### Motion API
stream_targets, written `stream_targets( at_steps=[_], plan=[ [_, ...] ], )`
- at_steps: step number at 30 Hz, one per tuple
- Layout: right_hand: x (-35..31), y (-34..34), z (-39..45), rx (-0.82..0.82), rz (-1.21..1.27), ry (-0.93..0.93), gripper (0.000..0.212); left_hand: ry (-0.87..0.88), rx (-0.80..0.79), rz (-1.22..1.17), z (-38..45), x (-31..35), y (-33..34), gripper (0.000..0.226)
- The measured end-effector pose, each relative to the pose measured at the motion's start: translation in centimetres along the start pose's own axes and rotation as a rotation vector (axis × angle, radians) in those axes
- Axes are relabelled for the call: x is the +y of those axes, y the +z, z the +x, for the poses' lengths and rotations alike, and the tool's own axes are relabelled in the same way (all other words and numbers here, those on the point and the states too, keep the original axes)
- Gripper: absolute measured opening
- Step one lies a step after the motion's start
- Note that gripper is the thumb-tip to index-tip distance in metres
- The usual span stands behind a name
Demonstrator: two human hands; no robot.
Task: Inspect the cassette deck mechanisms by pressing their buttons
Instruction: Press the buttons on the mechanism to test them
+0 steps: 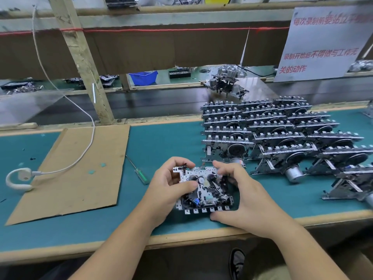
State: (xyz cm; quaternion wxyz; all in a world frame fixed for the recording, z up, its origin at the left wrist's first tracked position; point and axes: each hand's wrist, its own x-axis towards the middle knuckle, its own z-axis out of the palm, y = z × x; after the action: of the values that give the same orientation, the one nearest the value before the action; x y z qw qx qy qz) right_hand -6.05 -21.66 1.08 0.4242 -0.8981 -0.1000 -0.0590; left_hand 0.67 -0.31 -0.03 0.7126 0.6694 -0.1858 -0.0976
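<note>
A cassette deck mechanism [203, 190], a metal chassis with black wheels and a row of white buttons along its near edge, sits between my hands over the green bench mat [161, 142]. My left hand [171, 186] grips its left side, fingers curled over the top edge and thumb on its face. My right hand [240, 197] grips the right side, thumb under the button row, fingers curled over the far top corner. Several more mechanisms [282, 134] stand in rows at the right.
A cardboard sheet [76, 170] lies on the left, with a white earpiece [19, 179] and its cable across it. A green-handled screwdriver [139, 172] lies beside my left hand. Behind run a conveyor, a wooden post and a blue bin [143, 77].
</note>
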Motion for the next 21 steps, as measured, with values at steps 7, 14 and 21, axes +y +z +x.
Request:
stream_targets(
  at_steps=[7,14,21],
  plan=[
    [-0.2,-0.2,-0.3,-0.004,-0.039,0.008,0.061,-0.006,0.014,-0.024,-0.1,0.1,0.0,0.028],
    [-1.8,2.2,-1.7,0.310,-0.101,-0.096,0.018,0.023,-0.057,0.036,-0.3,0.3,0.0,0.023],
    [-3.1,4.1,-3.2,0.559,-0.444,0.057,0.030,-0.016,0.032,0.036,-0.4,0.7,0.5,0.023]
  ],
)
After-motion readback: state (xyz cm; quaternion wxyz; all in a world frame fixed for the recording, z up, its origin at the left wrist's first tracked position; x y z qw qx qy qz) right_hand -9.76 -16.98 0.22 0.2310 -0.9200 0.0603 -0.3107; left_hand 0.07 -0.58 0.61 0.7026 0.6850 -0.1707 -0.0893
